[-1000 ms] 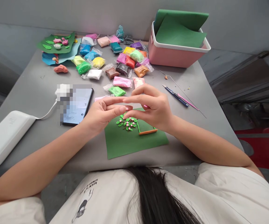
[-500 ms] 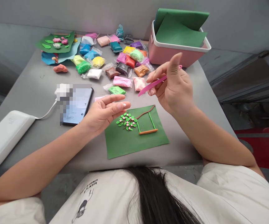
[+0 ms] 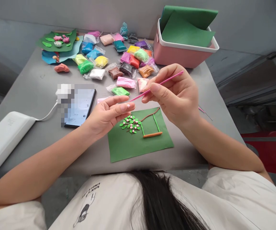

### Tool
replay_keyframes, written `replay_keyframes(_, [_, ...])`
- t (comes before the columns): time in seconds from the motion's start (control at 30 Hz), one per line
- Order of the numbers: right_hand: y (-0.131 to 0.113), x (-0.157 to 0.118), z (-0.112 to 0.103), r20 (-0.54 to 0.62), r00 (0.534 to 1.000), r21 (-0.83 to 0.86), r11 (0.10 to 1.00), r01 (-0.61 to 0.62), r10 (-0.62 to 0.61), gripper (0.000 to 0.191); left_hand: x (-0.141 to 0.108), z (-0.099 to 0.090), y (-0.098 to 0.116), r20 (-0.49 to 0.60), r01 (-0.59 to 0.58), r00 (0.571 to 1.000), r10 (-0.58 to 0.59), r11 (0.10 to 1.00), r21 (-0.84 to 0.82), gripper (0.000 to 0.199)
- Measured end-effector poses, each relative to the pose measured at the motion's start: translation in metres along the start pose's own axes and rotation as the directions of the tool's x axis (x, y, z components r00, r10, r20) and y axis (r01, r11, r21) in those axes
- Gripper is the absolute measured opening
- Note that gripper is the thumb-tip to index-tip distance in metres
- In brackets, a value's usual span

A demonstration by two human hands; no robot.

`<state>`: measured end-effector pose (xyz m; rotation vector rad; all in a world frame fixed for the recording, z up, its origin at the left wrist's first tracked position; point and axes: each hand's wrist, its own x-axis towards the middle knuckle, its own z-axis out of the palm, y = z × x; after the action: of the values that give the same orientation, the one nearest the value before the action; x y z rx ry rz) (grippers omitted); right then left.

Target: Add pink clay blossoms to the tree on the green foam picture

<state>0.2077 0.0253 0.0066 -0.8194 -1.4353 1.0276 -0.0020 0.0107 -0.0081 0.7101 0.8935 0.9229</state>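
Observation:
My right hand [image 3: 176, 92] pinches a thin pink clay modelling tool [image 3: 168, 79] between thumb and fingers. The tool slants down to the left, its tip close to the fingers of my left hand [image 3: 109, 111]. That hand is held open, palm turned up and fingers stretched, with a tiny pale bit of clay [image 3: 128, 105] on the thumb. Beneath both hands lies a green sheet [image 3: 128, 150]. On it are clay green leaves with small pink balls [image 3: 131, 124], a brown branch [image 3: 149, 115] and a swing with green ropes and an orange seat [image 3: 152, 134].
Several bagged clay packs [image 3: 125, 82] spread across the back of the table. A pink box [image 3: 181, 57] with green sheets stands back right. Finished clay pictures [image 3: 56, 46] lie back left, near a phone [image 3: 80, 108] and white power bank [image 3: 11, 137]. Another thin tool [image 3: 205, 112] lies right.
My right hand has turned and come lower, bringing the tool's tip left toward my left fingers. The tool now shows edge-on. My left hand stays almost still.

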Motion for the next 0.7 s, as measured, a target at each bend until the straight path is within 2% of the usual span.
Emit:
replay_keyframes(0.27, [-0.0013, -0.0033, 0.0002, 0.045, 0.995, 0.047, 0.995, 0.084, -0.086, 0.026, 0.0, 0.0004, -0.0006, 0.03, 0.002, 1.0, -0.002, 1.0, -0.019, 0.04])
replay_keyframes(0.7, [-0.0025, -0.0042, 0.0038, 0.026, 0.998, 0.095, 0.994, 0.058, -0.06, 0.028, 0.0006, -0.0021, -0.0018, 0.049, 0.006, 0.999, -0.005, 1.0, -0.028, 0.038])
